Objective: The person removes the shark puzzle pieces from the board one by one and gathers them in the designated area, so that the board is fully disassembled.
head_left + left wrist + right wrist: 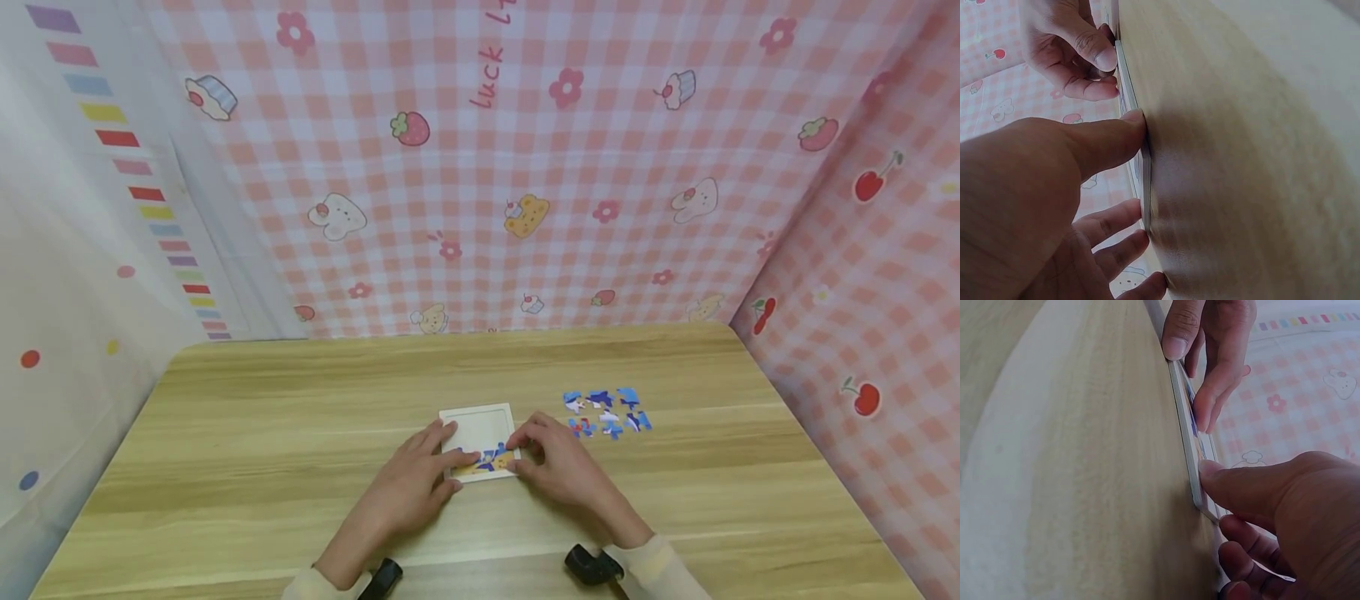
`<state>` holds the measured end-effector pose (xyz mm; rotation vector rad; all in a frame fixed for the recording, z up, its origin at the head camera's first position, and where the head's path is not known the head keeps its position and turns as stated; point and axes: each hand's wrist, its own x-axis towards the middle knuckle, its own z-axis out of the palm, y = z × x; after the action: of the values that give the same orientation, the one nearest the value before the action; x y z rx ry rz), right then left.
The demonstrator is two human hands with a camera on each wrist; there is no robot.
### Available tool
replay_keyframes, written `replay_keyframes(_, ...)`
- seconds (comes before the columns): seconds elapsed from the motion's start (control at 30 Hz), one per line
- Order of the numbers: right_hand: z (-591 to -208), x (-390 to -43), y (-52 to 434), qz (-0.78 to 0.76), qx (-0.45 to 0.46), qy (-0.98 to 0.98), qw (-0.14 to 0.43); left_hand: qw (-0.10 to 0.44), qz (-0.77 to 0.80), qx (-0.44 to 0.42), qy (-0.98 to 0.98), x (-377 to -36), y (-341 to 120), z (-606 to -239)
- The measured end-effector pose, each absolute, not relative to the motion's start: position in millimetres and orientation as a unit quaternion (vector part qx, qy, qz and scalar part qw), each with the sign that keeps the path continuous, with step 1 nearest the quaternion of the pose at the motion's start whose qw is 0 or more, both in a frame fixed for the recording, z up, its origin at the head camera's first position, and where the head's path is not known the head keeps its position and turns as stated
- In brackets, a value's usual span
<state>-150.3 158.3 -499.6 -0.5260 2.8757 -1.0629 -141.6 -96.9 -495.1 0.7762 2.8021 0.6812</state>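
Head view shows a light wooden table (247,433) filling the lower half of the frame, backed by pink checked cloth walls (525,167) printed with flowers and cakes. Just below centre lies a small square white puzzle tray (477,427), flat on the table, its near edge filled with a row of blue and yellow puzzle pieces (486,460). Both hands sit on that near edge: the left hand (408,483) comes in from lower left with fingertips on the tray's left side and the placed row, the right hand (558,468) from lower right, thumb and fingers pressing at the tray's right near corner. Each is about equally close, neither closed round anything. Right of the tray, well apart from it, a loose cluster of blue and white puzzle pieces (607,412) lies nearer the right hand, nothing between.
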Motion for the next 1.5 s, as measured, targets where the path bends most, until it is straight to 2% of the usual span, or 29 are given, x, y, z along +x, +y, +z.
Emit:
replay_keyframes(0.7,-504,-152,154,-0.349,-0.156,0.924,0.027,0.067,0.227,0.270,0.933,-140,-99,-492)
replay_keyframes(1.07,-503,-153,155,-0.368,-0.157,0.916,0.015,0.068,0.230,0.273,0.932,-143,-98,-493)
replay_keyframes(1.5,-497,-155,163,-0.419,-0.163,0.892,0.053,0.063,0.235,0.262,0.934,-141,-96,-493)
